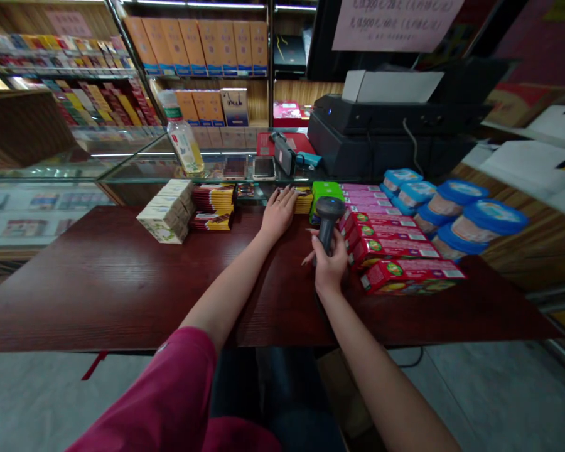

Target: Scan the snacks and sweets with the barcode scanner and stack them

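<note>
My right hand (pixel 330 267) is wrapped round the handle of a dark grey barcode scanner (pixel 329 210), held upright with its head at the top. To its left, my left hand (pixel 279 213) reaches to the far side of the counter, palm down with fingers stretched out. Its fingertips are beside a short stack of yellow-and-brown packets (pixel 304 201); whether they touch is unclear. A bright green pack (pixel 326 189) stands just behind the scanner. Right of the scanner runs a row of red juice-type cartons (pixel 395 248), with pink boxes (pixel 365 194) behind them.
On the dark wooden counter (pixel 98 282), white patterned packs (pixel 167 210) stand beside more yellow-and-brown packets (pixel 213 204). Blue-lidded tubs (pixel 494 216) are stacked at right. A bottle (pixel 183 141) and phones (pixel 263 167) rest on the glass case, near a black printer-like machine (pixel 390 116).
</note>
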Demonstrator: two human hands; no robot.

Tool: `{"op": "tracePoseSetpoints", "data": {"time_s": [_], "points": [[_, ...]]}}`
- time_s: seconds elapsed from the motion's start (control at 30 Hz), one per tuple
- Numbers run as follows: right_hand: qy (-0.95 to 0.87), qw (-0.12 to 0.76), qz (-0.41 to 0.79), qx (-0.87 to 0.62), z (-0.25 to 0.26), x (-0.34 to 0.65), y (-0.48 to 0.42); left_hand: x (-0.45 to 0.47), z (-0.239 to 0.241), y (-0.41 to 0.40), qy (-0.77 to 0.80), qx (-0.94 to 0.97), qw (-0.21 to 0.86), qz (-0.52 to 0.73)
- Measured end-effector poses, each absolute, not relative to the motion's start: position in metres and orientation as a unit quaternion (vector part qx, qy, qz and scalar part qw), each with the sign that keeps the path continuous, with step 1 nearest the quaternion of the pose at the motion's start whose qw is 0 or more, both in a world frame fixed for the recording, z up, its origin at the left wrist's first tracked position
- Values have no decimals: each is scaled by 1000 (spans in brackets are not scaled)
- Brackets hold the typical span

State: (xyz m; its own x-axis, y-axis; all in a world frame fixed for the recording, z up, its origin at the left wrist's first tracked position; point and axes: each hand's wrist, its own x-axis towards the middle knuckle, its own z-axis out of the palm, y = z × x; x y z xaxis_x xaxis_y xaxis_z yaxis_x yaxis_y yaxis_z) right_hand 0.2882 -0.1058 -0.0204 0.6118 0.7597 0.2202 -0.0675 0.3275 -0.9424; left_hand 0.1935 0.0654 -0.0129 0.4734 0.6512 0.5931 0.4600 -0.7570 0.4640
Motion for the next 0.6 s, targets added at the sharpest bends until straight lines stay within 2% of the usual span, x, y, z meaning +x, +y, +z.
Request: {"op": "tracePoseSetpoints", "data": {"time_s": [0.2, 0.37, 0.6], "points": [[-422, 695, 358, -459, -18, 288, -113, 146, -2, 35, 346, 845, 79, 400], [-487, 588, 498, -411, -13, 287, -119, 53, 1, 16, 401, 832, 33, 381], [-502, 541, 536, -410, 2, 285, -120, -13, -17, 16, 540, 780, 13, 317]]}}
